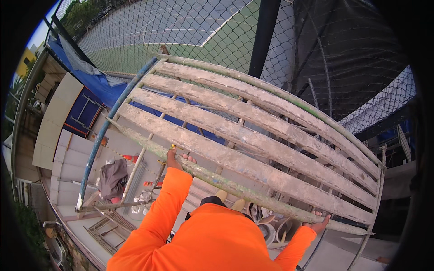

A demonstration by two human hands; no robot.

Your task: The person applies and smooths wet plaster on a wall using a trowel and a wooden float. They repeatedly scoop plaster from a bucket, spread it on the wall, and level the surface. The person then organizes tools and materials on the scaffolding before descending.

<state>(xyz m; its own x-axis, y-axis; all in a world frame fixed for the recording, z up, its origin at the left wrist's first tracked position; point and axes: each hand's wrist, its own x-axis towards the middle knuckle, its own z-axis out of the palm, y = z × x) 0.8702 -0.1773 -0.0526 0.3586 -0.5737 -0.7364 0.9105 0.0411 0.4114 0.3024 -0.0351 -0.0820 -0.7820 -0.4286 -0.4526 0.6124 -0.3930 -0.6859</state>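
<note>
A paint-smeared, pale green scaffold rail (235,186) runs across in front of me, sloping down to the right. My left hand (175,161) is closed round it left of the middle, with a small yellow bit by the thumb. Farther right, my right hand (319,222) is wrapped round the same rail close to its right end. Beyond the rail lies a scaffold platform of several dusty, worn slats (217,151) with gaps between them. A blue upright tube (103,131) stands at the platform's left end.
A chain-link fence (181,27) and dark post (264,38) border the far side, with a sports court (153,38) beyond. Well below are a grey cloth bundle (113,178), an orange cone (131,158), a wooden ladder-like frame (108,232) and buckets (267,232). My shoes (238,204) show beneath me.
</note>
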